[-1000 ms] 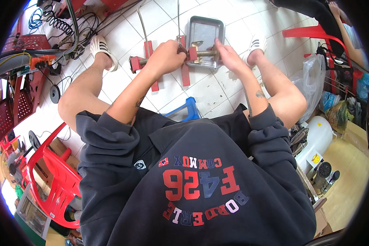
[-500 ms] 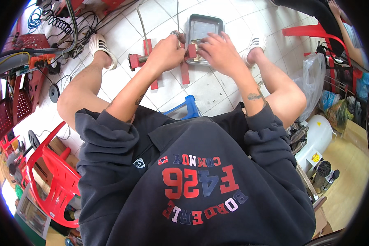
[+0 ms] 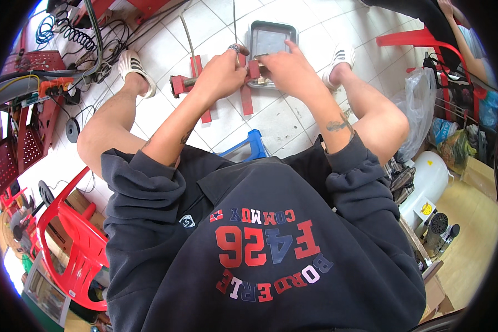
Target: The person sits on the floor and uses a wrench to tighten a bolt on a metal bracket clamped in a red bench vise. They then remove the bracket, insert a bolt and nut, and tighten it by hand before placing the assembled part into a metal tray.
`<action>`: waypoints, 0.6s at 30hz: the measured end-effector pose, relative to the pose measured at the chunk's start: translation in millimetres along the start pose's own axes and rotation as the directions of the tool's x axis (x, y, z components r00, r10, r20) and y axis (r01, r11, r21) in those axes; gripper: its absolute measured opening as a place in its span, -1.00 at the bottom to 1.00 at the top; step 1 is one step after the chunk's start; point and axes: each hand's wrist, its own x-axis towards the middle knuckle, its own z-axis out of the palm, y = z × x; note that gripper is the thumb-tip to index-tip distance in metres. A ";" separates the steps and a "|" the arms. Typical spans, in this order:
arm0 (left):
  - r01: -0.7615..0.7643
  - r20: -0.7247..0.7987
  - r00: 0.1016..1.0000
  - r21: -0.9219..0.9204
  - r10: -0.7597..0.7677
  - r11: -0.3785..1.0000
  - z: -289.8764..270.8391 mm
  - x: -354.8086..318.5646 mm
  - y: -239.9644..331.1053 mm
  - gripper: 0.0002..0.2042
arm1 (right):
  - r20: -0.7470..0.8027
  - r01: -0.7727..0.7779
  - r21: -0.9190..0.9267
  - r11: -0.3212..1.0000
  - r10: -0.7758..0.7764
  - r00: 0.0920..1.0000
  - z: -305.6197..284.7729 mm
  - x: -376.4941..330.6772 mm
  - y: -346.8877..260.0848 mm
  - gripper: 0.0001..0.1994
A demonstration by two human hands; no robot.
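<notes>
A red metal stand [image 3: 247,99], with screw-type ends and upright rods, rests on the white tiles between my feet. My left hand [image 3: 222,73] is closed at the middle of the stand, a ring on one finger; what its fingers grip is hidden. My right hand [image 3: 289,71] is at the stand's right red block [image 3: 253,70], forefinger stretched out and the other fingers bent around a small part too covered to name. Just behind that hand lies a grey metal tray [image 3: 271,27], with small pieces at its near end.
A blue plastic stool [image 3: 254,145] shows between my legs. Red perforated racks [image 3: 34,130], cables [image 3: 83,39] and a red chair [image 3: 74,238] are at left. At right are a clear plastic bag [image 3: 418,110], a white air tank [image 3: 430,177] and another person's arm [image 3: 470,47].
The fingers of my right hand, spread over the tray's near end before, have drawn in at the red block, with the forefinger raised. My left hand keeps its place on the stand.
</notes>
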 end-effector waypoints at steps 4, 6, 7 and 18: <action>-0.014 0.007 1.000 0.040 0.014 0.999 -0.8 -2.1 -1.4 -0.54 | -0.040 -0.046 0.074 0.996 0.050 0.998 -3.6 4.9 -7.0 -0.86; -0.014 0.022 1.000 0.035 0.013 0.999 -1.3 -1.9 -2.3 -0.52 | -0.177 -0.062 0.093 0.994 0.078 0.981 -1.3 5.0 -9.9 -0.88; -0.011 0.030 0.999 0.010 0.011 1.000 -0.8 -2.3 -1.6 -0.51 | -0.261 -0.055 0.058 0.997 0.068 0.963 10.3 4.2 -10.5 -0.90; -0.036 0.010 0.999 -0.052 0.037 0.998 -3.2 -7.9 -1.2 -0.50 | 0.059 -0.138 0.026 0.990 0.136 0.989 -12.7 11.2 -19.8 -0.90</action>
